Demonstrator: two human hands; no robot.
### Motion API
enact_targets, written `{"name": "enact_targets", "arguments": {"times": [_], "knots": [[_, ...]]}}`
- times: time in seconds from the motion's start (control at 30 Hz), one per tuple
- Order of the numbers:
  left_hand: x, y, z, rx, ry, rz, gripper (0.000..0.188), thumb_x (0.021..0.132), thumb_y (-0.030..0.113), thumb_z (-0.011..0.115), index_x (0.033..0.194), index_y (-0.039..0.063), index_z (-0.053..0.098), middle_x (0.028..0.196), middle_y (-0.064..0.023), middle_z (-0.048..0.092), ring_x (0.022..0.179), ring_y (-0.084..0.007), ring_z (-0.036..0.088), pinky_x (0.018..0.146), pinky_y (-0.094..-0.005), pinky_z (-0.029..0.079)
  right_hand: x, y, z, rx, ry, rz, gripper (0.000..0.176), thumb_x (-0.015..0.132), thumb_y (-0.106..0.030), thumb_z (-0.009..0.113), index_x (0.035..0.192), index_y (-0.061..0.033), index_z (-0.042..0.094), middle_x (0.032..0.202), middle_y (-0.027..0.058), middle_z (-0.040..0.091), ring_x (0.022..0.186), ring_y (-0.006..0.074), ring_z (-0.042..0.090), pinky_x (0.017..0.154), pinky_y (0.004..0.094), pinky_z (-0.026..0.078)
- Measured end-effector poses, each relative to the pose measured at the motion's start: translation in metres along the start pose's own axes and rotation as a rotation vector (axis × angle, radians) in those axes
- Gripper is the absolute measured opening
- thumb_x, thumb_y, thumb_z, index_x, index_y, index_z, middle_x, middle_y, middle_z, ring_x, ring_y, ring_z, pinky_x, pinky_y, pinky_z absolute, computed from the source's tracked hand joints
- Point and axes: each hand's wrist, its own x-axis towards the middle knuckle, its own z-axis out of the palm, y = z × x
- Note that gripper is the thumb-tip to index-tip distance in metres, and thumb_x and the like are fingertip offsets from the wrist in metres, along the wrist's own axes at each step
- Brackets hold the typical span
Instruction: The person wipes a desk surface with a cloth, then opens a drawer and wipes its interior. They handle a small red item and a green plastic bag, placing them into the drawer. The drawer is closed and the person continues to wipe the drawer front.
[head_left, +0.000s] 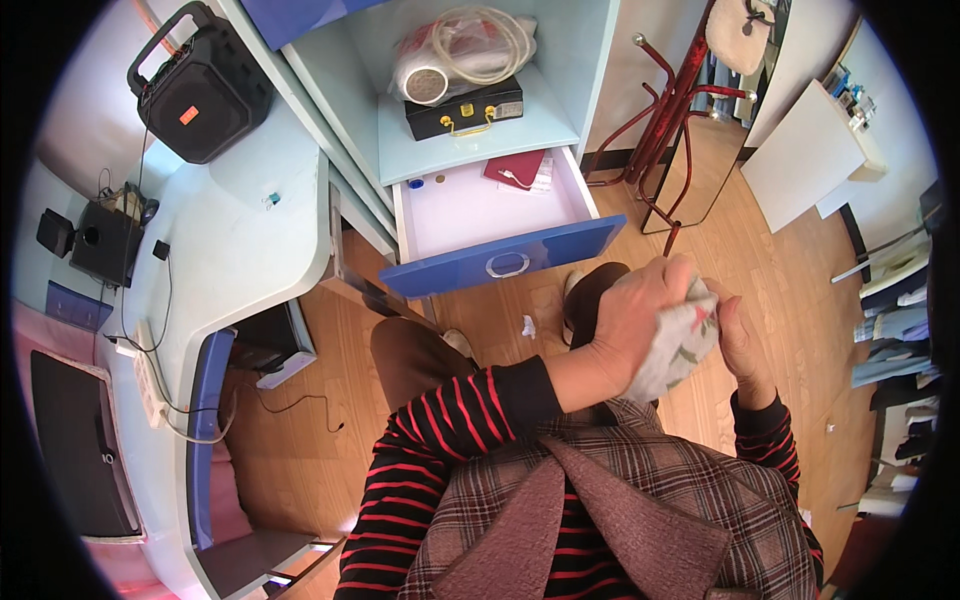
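My left hand (634, 322) grips a pale grey cloth (679, 349) with a red and green flower print. At the cloth's right edge is my right hand (741, 341), thumb up, with some of its fingers hidden behind the fabric. Both hands are above my lap, to the right of a pulled-out drawer (502, 259) with a blue front and a ring handle. Inside the drawer lie a dark red booklet (511, 169), a white cable plug (516, 178), some paper (541, 178), a blue round item (415, 184) and a small coin-like disc (440, 179).
Above the drawer, a shelf holds a black case (465, 112) under a bagged bundle with a hose (480, 52). A black portable speaker (202, 97) stands on the pale desk (247, 247) at left. A red coat stand (667, 112) and mirror (697, 172) are at right. Tissue (529, 326) lies on the floor.
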Motion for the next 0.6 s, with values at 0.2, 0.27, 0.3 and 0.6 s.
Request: {"name": "enact_targets", "arguments": {"times": [0.2, 0.27, 0.3, 0.6], "knots": [[0.003, -0.005, 0.002, 0.123, 0.025, -0.095, 0.052, 0.079, 0.031, 0.064, 0.118, 0.005, 0.041, 0.108, -0.0170, 0.057, 0.095, -0.0371, 0.059, 0.072, -0.0437, 0.049, -0.017, 0.001, 0.013, 0.010, 0.236, -0.093, 0.050, 0.094, -0.035, 0.051, 0.130, -0.0008, 0.041, 0.104, 0.0091, 0.059, 0.082, 0.0100, 0.056, 0.078, 0.0248, 0.044], [0.006, -0.004, -0.001, 0.040, 0.059, -0.093, 0.056, 0.076, 0.032, 0.066, 0.118, 0.006, 0.041, 0.109, -0.0171, 0.055, 0.096, -0.0369, 0.059, 0.073, -0.0433, 0.049, -0.027, 0.005, 0.012, 0.096, 0.275, -0.190, 0.041, 0.093, -0.024, 0.055, 0.126, -0.0020, 0.042, 0.100, 0.0084, 0.058, 0.078, 0.0093, 0.056, 0.073, 0.0239, 0.046], [0.007, -0.003, -0.003, -0.007, 0.070, -0.096, 0.058, 0.075, 0.032, 0.068, 0.119, 0.006, 0.041, 0.110, -0.0171, 0.055, 0.096, -0.0368, 0.059, 0.074, -0.0431, 0.049, -0.032, 0.010, 0.015, 0.099, 0.338, -0.235, 0.037, 0.092, -0.021, 0.056, 0.121, -0.0022, 0.042, 0.096, 0.0075, 0.058, 0.076, 0.0090, 0.055, 0.071, 0.0238, 0.046], [0.036, 0.018, -0.026, 0.156, 0.281, 0.227, 0.033, 0.073, 0.033, 0.064, 0.085, 0.005, 0.052, 0.087, -0.0130, 0.055, 0.078, -0.0288, 0.060, 0.062, -0.0375, 0.046, -0.044, 0.050, 0.057, -0.281, 0.511, -0.493, 0.032, 0.095, -0.010, 0.047, 0.121, 0.0075, 0.052, 0.116, 0.0151, 0.058, 0.110, 0.0261, 0.054, 0.098, 0.0348, 0.038]]}}
